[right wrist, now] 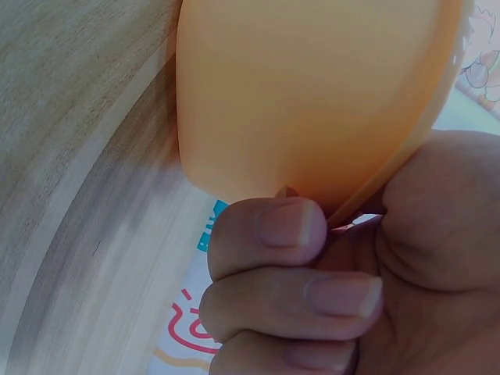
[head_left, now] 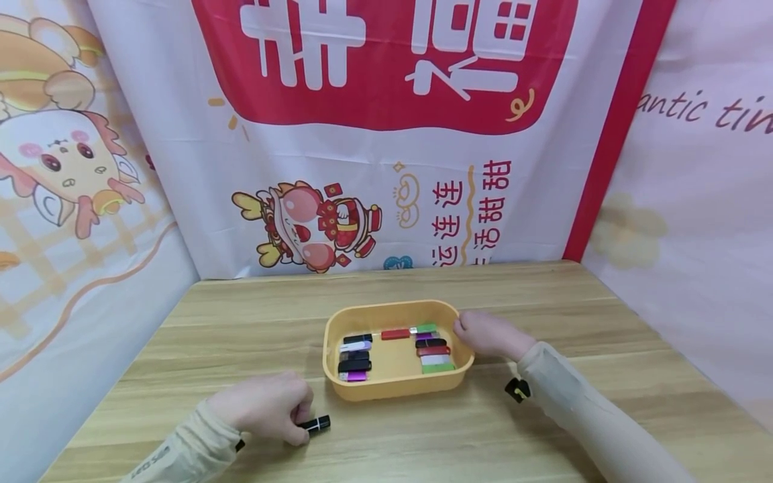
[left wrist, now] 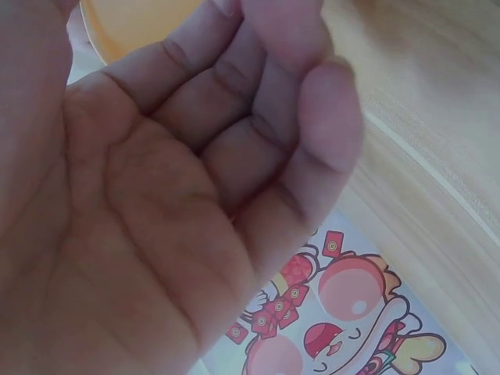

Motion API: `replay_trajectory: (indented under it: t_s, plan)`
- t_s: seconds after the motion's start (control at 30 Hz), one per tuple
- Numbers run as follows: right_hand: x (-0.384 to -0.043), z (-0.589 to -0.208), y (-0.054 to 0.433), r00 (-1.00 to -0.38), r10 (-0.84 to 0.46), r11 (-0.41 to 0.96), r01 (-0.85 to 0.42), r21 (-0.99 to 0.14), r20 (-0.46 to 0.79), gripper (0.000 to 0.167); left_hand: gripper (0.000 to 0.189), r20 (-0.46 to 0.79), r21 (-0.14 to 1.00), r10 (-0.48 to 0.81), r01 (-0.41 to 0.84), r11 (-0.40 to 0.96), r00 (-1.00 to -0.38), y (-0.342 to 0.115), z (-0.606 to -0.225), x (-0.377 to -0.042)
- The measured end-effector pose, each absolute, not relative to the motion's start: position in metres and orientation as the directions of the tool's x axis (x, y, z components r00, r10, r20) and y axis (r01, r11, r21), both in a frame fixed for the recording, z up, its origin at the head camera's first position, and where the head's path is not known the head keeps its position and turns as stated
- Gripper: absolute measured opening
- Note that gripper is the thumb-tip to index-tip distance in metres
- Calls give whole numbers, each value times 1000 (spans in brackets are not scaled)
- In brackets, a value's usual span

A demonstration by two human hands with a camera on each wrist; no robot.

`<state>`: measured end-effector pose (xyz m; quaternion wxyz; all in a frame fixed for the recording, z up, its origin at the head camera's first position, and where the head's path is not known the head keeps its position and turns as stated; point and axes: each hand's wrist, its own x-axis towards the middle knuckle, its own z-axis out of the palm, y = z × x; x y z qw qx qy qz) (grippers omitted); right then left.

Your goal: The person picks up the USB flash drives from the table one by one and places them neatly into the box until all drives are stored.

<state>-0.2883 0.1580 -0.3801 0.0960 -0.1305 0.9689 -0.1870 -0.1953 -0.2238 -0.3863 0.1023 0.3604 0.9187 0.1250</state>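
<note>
In the head view my left hand (head_left: 266,404) is low over the table, left of the basket, with thumb and fingers pinching a black USB flash drive (head_left: 317,424) that has a light band. The left wrist view shows the palm and curled fingers (left wrist: 234,148), but the drive is hidden there. A yellow plastic basket (head_left: 392,388) sits in the middle of the table. My right hand (head_left: 492,334) grips its right end at the rim; in the right wrist view, curled fingers (right wrist: 289,305) lie against the basket's outer wall (right wrist: 312,94).
Inside the basket lie several flash drives: a left column with a black drive (head_left: 354,365), a right column with a red drive (head_left: 433,351), and another red drive (head_left: 395,334) at the back. Behind the wooden table (head_left: 253,315) hangs a printed cloth (head_left: 386,154).
</note>
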Motion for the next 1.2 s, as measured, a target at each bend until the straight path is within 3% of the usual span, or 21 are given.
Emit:
replay_trajectory:
  t_s: [0.67, 1.2]
  plan:
    - [-288, -379, 157, -943, -302, 888, -224, -401, -141, 29, 25, -53, 313, 709, 662, 681, -703, -219, -377, -191]
    - [-289, -377, 157, -940, -307, 890, -228, -396, -147, 28, 22, -48, 284, 754, 715, 639, -655, -188, -316, -193]
